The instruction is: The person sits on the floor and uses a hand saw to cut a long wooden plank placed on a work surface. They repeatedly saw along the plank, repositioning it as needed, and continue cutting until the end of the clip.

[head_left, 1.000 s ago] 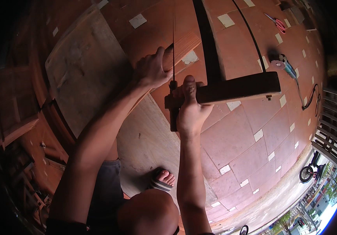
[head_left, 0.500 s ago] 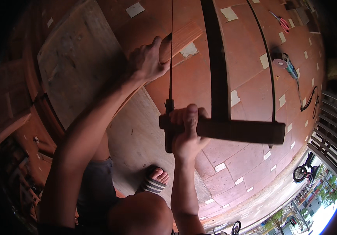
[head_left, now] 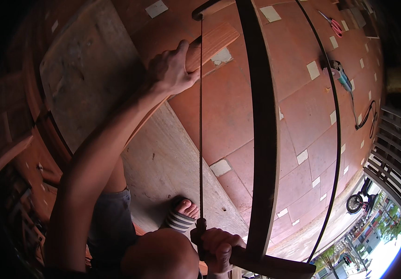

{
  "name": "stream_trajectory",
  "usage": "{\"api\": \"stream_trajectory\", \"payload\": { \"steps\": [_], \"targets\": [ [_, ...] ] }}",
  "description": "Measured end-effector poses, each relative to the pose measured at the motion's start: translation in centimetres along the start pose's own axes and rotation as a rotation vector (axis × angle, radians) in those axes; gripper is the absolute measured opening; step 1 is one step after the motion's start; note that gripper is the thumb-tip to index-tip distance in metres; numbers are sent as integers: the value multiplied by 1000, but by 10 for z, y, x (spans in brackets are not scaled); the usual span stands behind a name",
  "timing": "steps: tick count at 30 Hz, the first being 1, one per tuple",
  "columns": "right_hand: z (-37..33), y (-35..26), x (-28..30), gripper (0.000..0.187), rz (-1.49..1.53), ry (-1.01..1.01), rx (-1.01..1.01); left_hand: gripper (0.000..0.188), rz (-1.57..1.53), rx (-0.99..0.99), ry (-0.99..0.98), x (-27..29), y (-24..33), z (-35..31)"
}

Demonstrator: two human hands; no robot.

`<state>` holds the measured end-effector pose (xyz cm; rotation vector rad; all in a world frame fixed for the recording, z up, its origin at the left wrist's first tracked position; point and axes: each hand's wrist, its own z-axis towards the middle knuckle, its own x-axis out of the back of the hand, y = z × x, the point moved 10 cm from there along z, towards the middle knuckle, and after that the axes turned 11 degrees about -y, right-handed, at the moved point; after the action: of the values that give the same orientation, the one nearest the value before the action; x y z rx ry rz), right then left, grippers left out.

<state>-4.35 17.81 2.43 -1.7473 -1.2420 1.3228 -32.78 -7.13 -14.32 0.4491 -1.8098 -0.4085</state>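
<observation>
My left hand [head_left: 170,69] is closed around a reddish wooden piece [head_left: 221,39], whose end sticks out past my fingers to the upper right. My right hand [head_left: 219,246] grips the lower end of a wooden frame saw [head_left: 264,125], down by my knee. The saw's thin blade [head_left: 201,139] runs nearly straight up the view and crosses the wooden piece just right of my left hand. How deep it sits in the wood cannot be made out. Beneath my left arm lies a wide worn board [head_left: 158,158], with my sandalled foot [head_left: 184,215] on it.
An angle grinder [head_left: 340,76] with a black cord lies on the tiled floor [head_left: 298,111] at the right. Red-handled scissors [head_left: 333,25] rest farther off. A slatted bench [head_left: 396,158] stands at the right edge, and a motorbike [head_left: 358,200] is parked beyond. Reddish timber [head_left: 14,151] lies at the left.
My right hand has drawn the saw down toward my body, so its far end now shows at the top. My left hand and the wooden piece have stayed nearly in place.
</observation>
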Motion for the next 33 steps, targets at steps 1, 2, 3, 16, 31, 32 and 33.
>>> {"api": "stream_trajectory", "payload": {
  "steps": [1,2,3,16,31,32,33],
  "targets": [
    [18,6,-4,38,13,-4,16,50,2,5,-4,-2,-2,-1],
    [42,13,-7,38,26,-6,38,50,5,4,-6,-2,0,0],
    [85,29,-10,39,20,-23,125,51,14,1,-7,-2,1,1],
    [91,17,-26,34,1,-51,54,49,-15,-23,25,-2,-15,1],
    [233,34,-33,40,-110,104,61,50,20,-13,-31,-7,19,2],
    [227,36,-46,40,-91,78,45,50,58,-8,15,11,8,-3],
    [205,30,-54,39,-72,34,64,51,63,21,13,24,-3,-6]
  ]
}}
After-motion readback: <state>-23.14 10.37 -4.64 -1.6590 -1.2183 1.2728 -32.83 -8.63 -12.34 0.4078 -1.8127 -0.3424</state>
